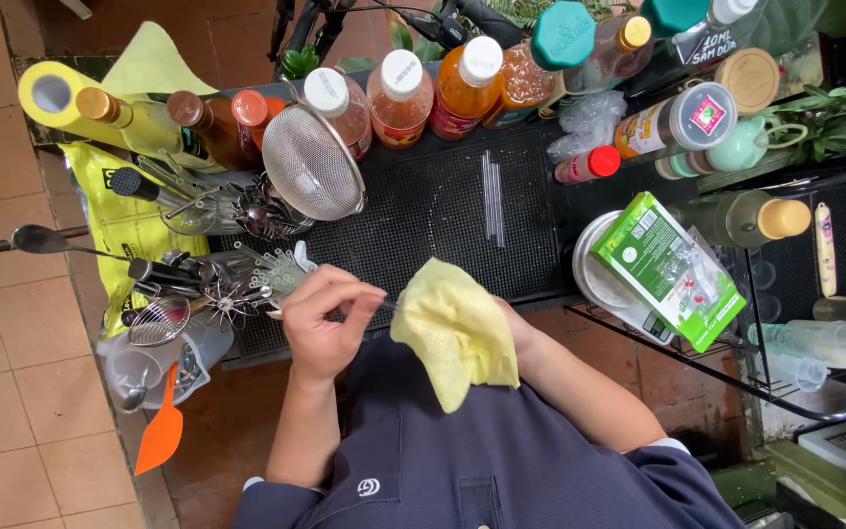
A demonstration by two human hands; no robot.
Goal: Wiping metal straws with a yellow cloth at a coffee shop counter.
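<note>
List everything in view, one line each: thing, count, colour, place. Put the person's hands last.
bottles: a long row, mostly orange and amber, along the far edge of the counter
mesh strainer: one, silver, leaning in front of the bottles on the left
bar mat: one, black, on the middle of the counter
clear straws: a few, lying on the mat
utensil holder: one cluster of metal tools, left of the mat
spatula: one, orange, lower left
green box: one, green and white, on a round tin at right
yellow cloth: one, draped over the right hand
left hand: pinching a thin item, too small to identify
right hand: mostly hidden under the cloth
</note>
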